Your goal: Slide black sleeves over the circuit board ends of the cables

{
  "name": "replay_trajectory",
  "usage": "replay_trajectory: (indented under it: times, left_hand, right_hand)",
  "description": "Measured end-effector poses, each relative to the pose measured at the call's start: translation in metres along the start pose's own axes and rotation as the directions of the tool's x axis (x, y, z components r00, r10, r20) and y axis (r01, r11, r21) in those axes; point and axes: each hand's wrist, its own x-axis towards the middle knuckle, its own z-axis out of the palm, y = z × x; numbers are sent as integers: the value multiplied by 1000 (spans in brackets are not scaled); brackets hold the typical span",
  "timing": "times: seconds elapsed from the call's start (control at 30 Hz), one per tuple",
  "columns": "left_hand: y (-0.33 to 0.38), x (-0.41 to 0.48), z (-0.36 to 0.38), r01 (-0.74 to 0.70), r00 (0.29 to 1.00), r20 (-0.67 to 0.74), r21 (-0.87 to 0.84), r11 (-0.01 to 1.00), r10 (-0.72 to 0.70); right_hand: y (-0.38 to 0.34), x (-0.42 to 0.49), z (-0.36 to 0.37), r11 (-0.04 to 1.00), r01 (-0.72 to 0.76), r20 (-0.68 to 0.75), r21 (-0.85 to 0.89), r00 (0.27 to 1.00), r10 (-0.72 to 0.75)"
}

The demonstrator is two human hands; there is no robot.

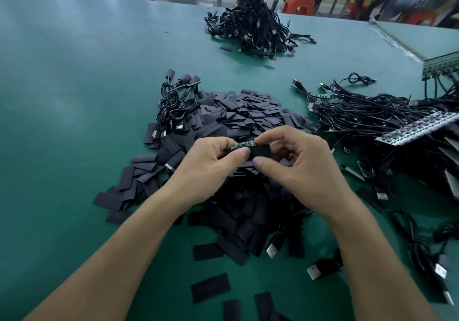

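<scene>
Above a big heap of flat black sleeves (250, 114), my left hand (211, 161) pinches a small green circuit board (242, 145) between thumb and fingers. My right hand (295, 161) pinches a black sleeve (260, 152) whose left end meets the board's right end. The board's left part shows bare green; how far it sits inside the sleeve is hidden by my fingers. The cable attached to this board is hidden behind my hands.
A green table (74, 97) carries a tangle of black USB cables (372, 114) with bare boards at the right, a small sleeved bundle (173, 107) left of the heap, and another cable pile (255, 30) at the back. Circuit board panels (417, 129) lie far right. Seated people sit beyond.
</scene>
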Motion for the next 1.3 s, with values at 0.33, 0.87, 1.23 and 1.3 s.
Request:
replay_trajectory:
  times: [0.33,0.87,1.23,1.3]
  left_hand:
    - [-2,2,0,26,998,61,-1,1000,-26]
    - [5,0,0,37,999,1,-51,998,-37]
    - [3,0,0,28,1000,-4,-60,998,-28]
    - [2,0,-1,31,999,-9,-56,998,-31]
  right_hand:
    - [-4,2,5,981,97,-22,-171,995,-102]
    - [6,4,-6,998,-35,-158,53,987,43]
    - [7,4,-7,995,-37,-132,97,990,50]
    - [6,4,-7,993,-39,-133,109,990,53]
